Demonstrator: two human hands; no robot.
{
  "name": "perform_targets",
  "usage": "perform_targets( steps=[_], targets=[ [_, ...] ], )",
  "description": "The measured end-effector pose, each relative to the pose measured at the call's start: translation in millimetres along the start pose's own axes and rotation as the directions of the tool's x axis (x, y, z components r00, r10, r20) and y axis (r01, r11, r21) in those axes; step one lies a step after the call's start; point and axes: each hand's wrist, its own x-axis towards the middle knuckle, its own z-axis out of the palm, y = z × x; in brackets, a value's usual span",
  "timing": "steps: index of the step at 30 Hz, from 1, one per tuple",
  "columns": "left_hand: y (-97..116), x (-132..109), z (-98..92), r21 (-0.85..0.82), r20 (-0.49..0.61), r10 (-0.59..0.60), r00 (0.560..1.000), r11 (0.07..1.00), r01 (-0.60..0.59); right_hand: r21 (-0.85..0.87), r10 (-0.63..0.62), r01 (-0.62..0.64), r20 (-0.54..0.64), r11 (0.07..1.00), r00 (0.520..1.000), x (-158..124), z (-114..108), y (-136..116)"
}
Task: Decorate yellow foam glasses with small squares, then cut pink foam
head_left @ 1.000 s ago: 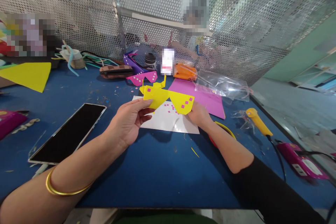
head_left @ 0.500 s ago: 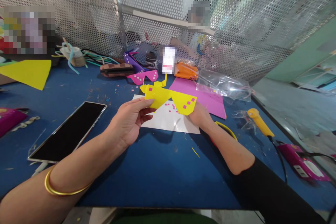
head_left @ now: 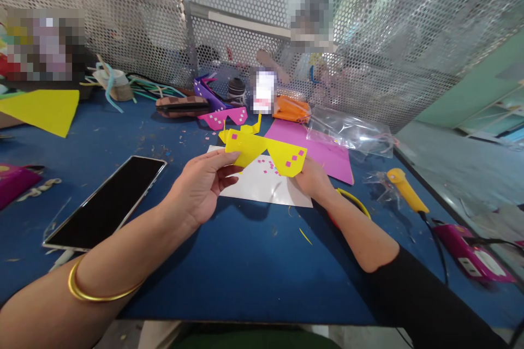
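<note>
Both hands hold up a pair of yellow paper glasses dotted with small pink squares, just above a white sheet on the blue table. My left hand pinches the left lens between thumb and fingers. My right hand grips the right lens from behind, its fingers mostly hidden by the paper. Several tiny pink squares lie scattered on the white sheet under the glasses.
A phone lies at the left, a pink sheet and clear plastic bag at the right. A yellow-handled glue gun and pink box sit far right. Pink paper glasses lie behind. Perforated metal screen at back; a person beyond it.
The yellow glasses have shifted very slightly; both hands keep the same hold. The view has tilted a little.
</note>
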Motion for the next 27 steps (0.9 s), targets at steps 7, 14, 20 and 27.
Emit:
perform_targets(
  steps=[7,14,20,27],
  targets=[
    [0.6,-0.4,1.2,-0.007,-0.019,-0.003,1.0,1.0,0.003,0.174,0.036,-0.038,0.014,0.984,0.999,-0.3,-4.8,4.5],
    [-0.6,1.5,-0.1,-0.014,-0.042,0.001,0.999,1.0,-0.002,0.435,0.12,-0.15,0.095,0.888,0.988,-2.9,-8.5,6.7],
    [-4.0,2.4,-1.5,0.054,-0.023,0.048,0.999,0.997,-0.047,0.591,0.176,-0.164,0.039,0.789,0.984,-7.1,-23.7,5.5],
    [-3.3,2.5,-1.2,0.063,-0.04,0.053,0.998,0.997,-0.05,0.54,0.091,-0.098,0.039,0.836,0.995,-14.0,-36.0,4.1]
  ],
)
